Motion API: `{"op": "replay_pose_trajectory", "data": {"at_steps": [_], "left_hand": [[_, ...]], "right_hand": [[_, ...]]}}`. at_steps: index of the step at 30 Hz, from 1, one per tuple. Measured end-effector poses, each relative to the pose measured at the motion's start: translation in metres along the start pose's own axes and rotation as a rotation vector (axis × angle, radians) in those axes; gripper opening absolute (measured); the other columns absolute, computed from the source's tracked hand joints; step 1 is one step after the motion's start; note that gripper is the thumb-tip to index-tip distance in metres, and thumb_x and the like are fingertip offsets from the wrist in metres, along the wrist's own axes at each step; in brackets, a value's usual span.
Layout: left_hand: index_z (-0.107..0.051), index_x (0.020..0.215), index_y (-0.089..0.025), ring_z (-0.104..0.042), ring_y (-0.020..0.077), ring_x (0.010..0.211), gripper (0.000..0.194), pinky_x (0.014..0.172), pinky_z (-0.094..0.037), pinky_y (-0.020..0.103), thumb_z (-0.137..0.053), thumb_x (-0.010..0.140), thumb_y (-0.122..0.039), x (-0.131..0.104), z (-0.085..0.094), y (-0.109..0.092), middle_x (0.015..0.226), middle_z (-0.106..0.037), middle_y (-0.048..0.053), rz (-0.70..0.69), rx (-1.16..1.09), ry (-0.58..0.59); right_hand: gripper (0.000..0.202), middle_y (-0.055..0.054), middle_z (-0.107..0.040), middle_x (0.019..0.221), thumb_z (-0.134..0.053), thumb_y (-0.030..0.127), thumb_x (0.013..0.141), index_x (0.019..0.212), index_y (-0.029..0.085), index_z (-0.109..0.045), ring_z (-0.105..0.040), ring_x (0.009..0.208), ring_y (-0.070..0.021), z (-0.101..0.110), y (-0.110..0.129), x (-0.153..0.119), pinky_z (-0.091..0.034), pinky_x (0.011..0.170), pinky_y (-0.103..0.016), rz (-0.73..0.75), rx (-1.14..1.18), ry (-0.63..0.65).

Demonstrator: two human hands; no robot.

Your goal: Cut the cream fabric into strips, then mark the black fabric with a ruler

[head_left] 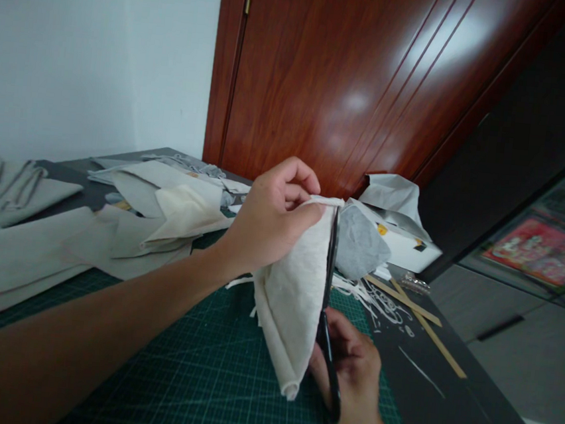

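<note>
My left hand (282, 212) pinches the top edge of a folded piece of cream cloth (291, 299) and holds it up above a green cutting mat (171, 374). The cloth hangs down, its lower end rolled. In my right hand (352, 372) is a pair of black-handled scissors (326, 323), pointing upward. Their blades lie along the right edge of the cloth, close to it or touching. Whether cloth sits between the blades I cannot tell.
Cream and grey fabric pieces (34, 248) lie to the left. Behind the cloth stand a white box (404, 244) and a grey cloth piece (359, 243). Wooden strips (431, 326) and white thread scraps (384, 302) lie at right. A wooden door (315, 75) rises behind.
</note>
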State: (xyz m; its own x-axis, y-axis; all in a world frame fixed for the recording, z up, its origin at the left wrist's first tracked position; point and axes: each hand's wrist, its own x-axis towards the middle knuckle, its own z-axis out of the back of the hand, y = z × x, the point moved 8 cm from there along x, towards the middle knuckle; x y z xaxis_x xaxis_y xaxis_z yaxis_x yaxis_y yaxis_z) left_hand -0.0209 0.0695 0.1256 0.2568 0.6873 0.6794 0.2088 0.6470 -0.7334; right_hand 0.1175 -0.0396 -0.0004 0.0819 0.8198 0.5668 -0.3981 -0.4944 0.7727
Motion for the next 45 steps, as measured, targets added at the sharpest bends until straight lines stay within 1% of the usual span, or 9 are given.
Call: {"op": "replay_pose_trajectory", "data": {"at_steps": [4, 15, 20, 26, 30, 34, 39, 42, 45], "left_hand": [[-0.059, 0.084, -0.019, -0.059, 0.0116, 0.064, 0.01, 0.058, -0.043, 0.023, -0.068, 0.083, -0.022, 0.002, 0.006, -0.005, 0.075, -0.067, 0.0, -0.076, 0.054, -0.085], [-0.074, 0.079, -0.014, -0.065, 0.0137, 0.066, 0.012, 0.059, -0.047, 0.024, -0.07, 0.083, -0.024, 0.006, 0.006, 0.005, 0.075, -0.075, 0.003, -0.059, 0.129, -0.082], [-0.075, 0.08, -0.014, -0.06, 0.0134, 0.067, 0.023, 0.057, -0.043, 0.024, -0.061, 0.091, -0.029, 0.007, 0.006, 0.002, 0.074, -0.072, 0.002, -0.099, 0.196, -0.046], [-0.069, 0.071, -0.015, -0.05, 0.0123, 0.059, 0.036, 0.051, -0.033, 0.025, -0.054, 0.097, -0.034, 0.007, 0.005, -0.004, 0.06, -0.056, -0.001, -0.137, 0.249, -0.015], [-0.067, 0.069, -0.016, -0.045, 0.0116, 0.056, 0.038, 0.05, -0.029, 0.026, -0.053, 0.098, -0.037, 0.006, 0.004, 0.0, 0.058, -0.052, -0.001, -0.099, 0.235, 0.007], [-0.065, 0.069, -0.016, -0.048, 0.012, 0.059, 0.036, 0.051, -0.031, 0.026, -0.055, 0.096, -0.037, 0.005, 0.001, 0.005, 0.062, -0.054, -0.001, -0.045, 0.147, 0.029], [-0.061, 0.072, -0.018, -0.048, 0.0102, 0.056, 0.018, 0.052, -0.034, 0.025, -0.064, 0.086, -0.028, 0.004, -0.002, 0.009, 0.063, -0.056, -0.003, 0.007, -0.081, 0.05], [-0.062, 0.073, -0.017, -0.05, 0.0105, 0.055, 0.011, 0.05, -0.032, 0.025, -0.068, 0.08, -0.024, 0.004, -0.002, 0.01, 0.063, -0.059, -0.003, 0.028, -0.068, 0.043], [-0.06, 0.066, -0.017, -0.047, 0.0097, 0.054, 0.02, 0.051, -0.032, 0.025, -0.065, 0.083, -0.025, 0.004, 0.0, 0.009, 0.059, -0.056, -0.003, 0.028, -0.012, 0.003]], "right_hand": [[0.026, 0.004, -0.063, 0.061, -0.085, 0.031, 0.08, 0.101, 0.021, -0.074, -0.052, 0.048, -0.0118, -0.003, -0.005, -0.002, -0.042, 0.046, -0.021, -0.051, 0.055, 0.03], [0.022, 0.004, -0.062, 0.061, -0.084, 0.03, 0.078, 0.095, 0.021, -0.072, -0.051, 0.049, -0.0117, -0.006, -0.012, -0.003, -0.042, 0.046, -0.021, -0.104, 0.122, 0.033], [0.025, 0.004, -0.063, 0.06, -0.086, 0.03, 0.077, 0.098, 0.022, -0.076, -0.051, 0.048, -0.0113, -0.007, -0.01, -0.001, -0.042, 0.046, -0.021, -0.111, 0.133, 0.042], [0.023, 0.005, -0.063, 0.058, -0.086, 0.03, 0.077, 0.096, 0.02, -0.076, -0.051, 0.045, -0.0106, -0.007, -0.007, 0.0, -0.042, 0.044, -0.019, -0.091, 0.135, 0.041], [0.025, 0.005, -0.063, 0.06, -0.087, 0.032, 0.075, 0.095, 0.021, -0.077, -0.052, 0.047, -0.0111, -0.005, -0.007, 0.001, -0.044, 0.046, -0.02, -0.06, 0.126, 0.022], [0.023, 0.006, -0.062, 0.059, -0.088, 0.033, 0.074, 0.092, 0.023, -0.076, -0.05, 0.047, -0.0101, -0.004, -0.006, 0.001, -0.044, 0.047, -0.019, -0.037, 0.13, 0.005], [0.019, 0.005, -0.059, 0.057, -0.081, 0.033, 0.082, 0.092, 0.021, -0.072, -0.049, 0.045, -0.0103, -0.007, -0.011, -0.002, -0.041, 0.044, -0.019, -0.094, 0.086, 0.049], [0.019, 0.006, -0.058, 0.057, -0.08, 0.033, 0.083, 0.093, 0.021, -0.071, -0.048, 0.044, -0.01, -0.006, -0.011, -0.003, -0.039, 0.043, -0.019, -0.081, 0.058, 0.046], [0.017, 0.005, -0.06, 0.058, -0.079, 0.032, 0.083, 0.094, 0.022, -0.071, -0.05, 0.045, -0.0106, -0.007, -0.01, -0.003, -0.041, 0.045, -0.02, -0.063, 0.074, 0.055]]}}
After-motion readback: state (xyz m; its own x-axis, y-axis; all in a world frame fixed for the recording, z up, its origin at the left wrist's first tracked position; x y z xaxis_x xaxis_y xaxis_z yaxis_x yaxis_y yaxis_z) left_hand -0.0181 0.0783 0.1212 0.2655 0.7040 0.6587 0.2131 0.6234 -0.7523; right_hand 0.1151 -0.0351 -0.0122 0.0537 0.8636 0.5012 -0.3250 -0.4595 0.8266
